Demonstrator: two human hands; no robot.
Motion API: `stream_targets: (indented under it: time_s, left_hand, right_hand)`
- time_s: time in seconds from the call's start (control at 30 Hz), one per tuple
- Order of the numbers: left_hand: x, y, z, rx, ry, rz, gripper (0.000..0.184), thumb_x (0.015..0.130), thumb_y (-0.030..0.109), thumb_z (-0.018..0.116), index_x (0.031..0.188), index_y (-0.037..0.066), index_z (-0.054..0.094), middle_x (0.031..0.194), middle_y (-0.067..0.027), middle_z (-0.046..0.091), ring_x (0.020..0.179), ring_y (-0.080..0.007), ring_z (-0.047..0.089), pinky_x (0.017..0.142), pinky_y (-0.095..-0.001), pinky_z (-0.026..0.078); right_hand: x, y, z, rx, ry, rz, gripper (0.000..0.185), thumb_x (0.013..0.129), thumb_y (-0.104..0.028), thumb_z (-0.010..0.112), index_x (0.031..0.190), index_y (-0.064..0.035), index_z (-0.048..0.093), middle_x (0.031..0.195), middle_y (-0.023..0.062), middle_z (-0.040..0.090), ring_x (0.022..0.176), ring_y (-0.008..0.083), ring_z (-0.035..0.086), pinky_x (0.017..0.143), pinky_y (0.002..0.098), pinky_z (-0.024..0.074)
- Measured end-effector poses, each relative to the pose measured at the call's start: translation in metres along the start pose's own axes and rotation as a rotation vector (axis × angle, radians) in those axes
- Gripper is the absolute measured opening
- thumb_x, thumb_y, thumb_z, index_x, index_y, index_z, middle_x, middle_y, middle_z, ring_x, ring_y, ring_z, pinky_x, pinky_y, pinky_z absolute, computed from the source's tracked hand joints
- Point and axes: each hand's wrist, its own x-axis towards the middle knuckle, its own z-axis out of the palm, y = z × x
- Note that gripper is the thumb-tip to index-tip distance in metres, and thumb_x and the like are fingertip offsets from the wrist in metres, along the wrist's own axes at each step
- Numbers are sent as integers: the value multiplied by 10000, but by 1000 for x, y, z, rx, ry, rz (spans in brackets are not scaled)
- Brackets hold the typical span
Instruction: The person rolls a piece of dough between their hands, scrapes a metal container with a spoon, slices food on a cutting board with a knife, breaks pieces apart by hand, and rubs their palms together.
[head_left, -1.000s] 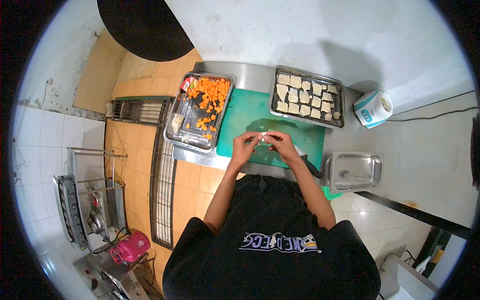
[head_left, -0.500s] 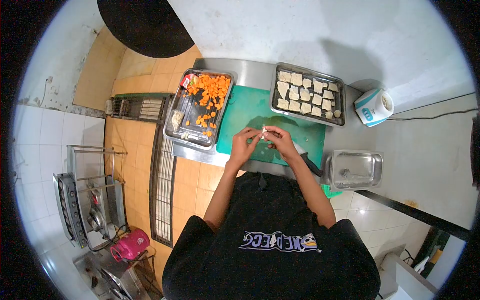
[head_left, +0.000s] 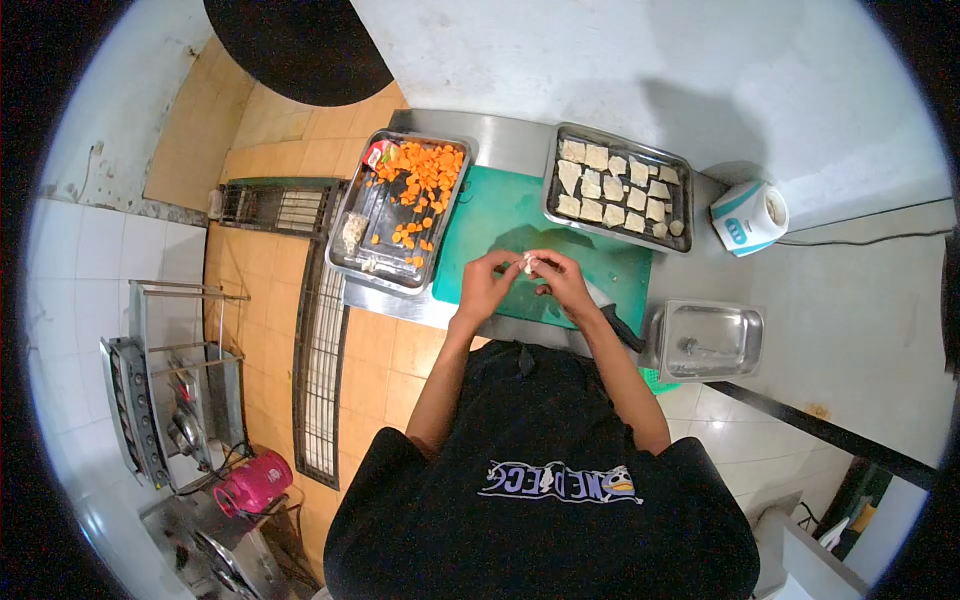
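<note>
1. Two bare hands are meeting at the fingertips above the green cutting board [head_left: 490, 203]; I am monitoring them through the head camera.
2. Left hand [head_left: 487, 286]: I am seeing its thumb and fingers pinching the left side of a small pale piece [head_left: 528, 263].
3. Right hand [head_left: 563, 286]: it is pinching the same piece from the right, with its remaining fingers curling inward.
4. Work position: the small pale piece is sitting between both sets of fingertips, above the board. I am unable to tell what it is at this size.
5. Knife [head_left: 624, 328]: its black handle is lying beside the right wrist, at the board's near right corner; the right hand and forearm are partly hiding its blade.
6. Left tray [head_left: 383, 211]: it is holding orange carrot pieces [head_left: 436, 166], a red packet [head_left: 378, 153] at the far left corner and a pale clump [head_left: 353, 231] toward the near left.
7. Right tray [head_left: 590, 229]: it is standing at the board's far right edge, bearing flat pale pieces [head_left: 596, 156] in rough rows.
8. Farther right, I am noting a white and teal appliance [head_left: 745, 226]; a metal pan [head_left: 727, 340] is resting nearer, right of the knife.
</note>
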Motion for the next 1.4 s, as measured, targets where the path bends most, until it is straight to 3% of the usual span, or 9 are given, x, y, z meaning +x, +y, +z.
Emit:
stream_targets:
  time_s: [0.03, 0.13, 0.33, 0.67, 0.77, 1.23, 1.4]
  left_hand:
    - [0, 6, -2, 106, 19, 120, 259, 879, 189, 779, 1082, 32, 745, 885, -92, 744, 748, -169, 701, 654, -319, 546]
    - [-4, 22, -8, 202, -42, 128, 271, 856, 173, 782, 1090, 42, 745, 943, -120, 742, 783, -232, 719, 715, -351, 546]
    - [-4, 17, -9, 234, 45, 226, 198, 870, 216, 767, 1007, 73, 756, 914, -83, 724, 712, -244, 705, 640, -359, 530]
    - [-5, 31, -10, 321, 101, 203, 140, 880, 192, 753, 977, 92, 747, 891, -73, 709, 677, -233, 700, 595, -361, 524]
    - [-5, 32, -9, 292, 122, 153, 168, 869, 176, 765, 999, 72, 747, 943, -93, 730, 752, -261, 719, 628, -348, 553]
    - [-4, 16, -3, 483, 170, 366, 116, 843, 185, 767, 940, 123, 751, 911, -30, 706, 721, -273, 700, 596, -378, 541]
    - [-7, 27, -2, 408, 116, 320, 113, 886, 163, 736, 978, 103, 765, 945, -58, 723, 754, -271, 710, 618, -359, 549]
  right_hand:
    - [0, 1, 0, -3, -2, 1, 258, 992, -223, 649, 1201, -77, 689, 1021, -5, 683, 915, 89, 615, 678, 257, 509]
    - [1, 2, 2, 114, 57, 47, 261, 985, -239, 651, 1198, -95, 697, 994, -3, 707, 866, 93, 641, 656, 260, 505]
    - [-1, -1, 5, 155, 65, 101, 262, 988, -251, 648, 1197, -99, 692, 1037, -2, 699, 877, 110, 640, 671, 266, 502]
    - [0, 1, 12, 283, 62, 118, 263, 988, -323, 673, 1168, -133, 697, 1041, -31, 696, 885, 92, 627, 677, 269, 500]
    - [-1, -1, 17, 337, 87, 139, 249, 985, -310, 680, 1165, -139, 695, 1030, -40, 692, 874, 88, 625, 673, 267, 496]
    - [0, 7, 21, 597, 110, 287, 276, 975, -320, 666, 1194, -152, 646, 1046, -49, 658, 929, 102, 613, 693, 278, 482]
    - [-2, 15, 18, 516, 128, 221, 280, 972, -328, 667, 1193, -157, 646, 1072, -43, 667, 955, 111, 622, 693, 280, 483]
